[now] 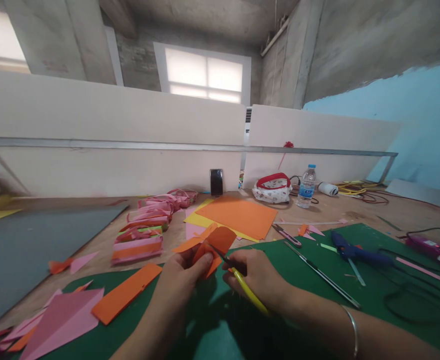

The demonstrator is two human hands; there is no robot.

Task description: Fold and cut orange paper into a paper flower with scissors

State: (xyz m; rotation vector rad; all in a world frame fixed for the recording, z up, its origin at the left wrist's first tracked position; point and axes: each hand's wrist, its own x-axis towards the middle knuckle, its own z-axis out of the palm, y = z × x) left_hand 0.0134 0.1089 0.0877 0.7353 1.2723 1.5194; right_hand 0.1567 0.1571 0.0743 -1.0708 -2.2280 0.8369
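Note:
My left hand [184,272] pinches a folded piece of orange paper [214,245] above the green cutting mat [310,295]. In my right hand [257,275] is a pair of yellow-handled scissors [242,285], gripped with closed fingers; the dark blades reach into the orange paper. A silver bangle [353,325] is on my right wrist. Both hands are close together at the centre of the view.
An orange strip [125,300] and pink paper pieces [62,320] lie at left. Beyond are pink and orange folded strips [140,240], orange and yellow sheets [238,215], a phone [216,181], a water bottle [307,186]. At right lie a metal ruler [321,272], blue glue gun [355,252], craft knife [287,235].

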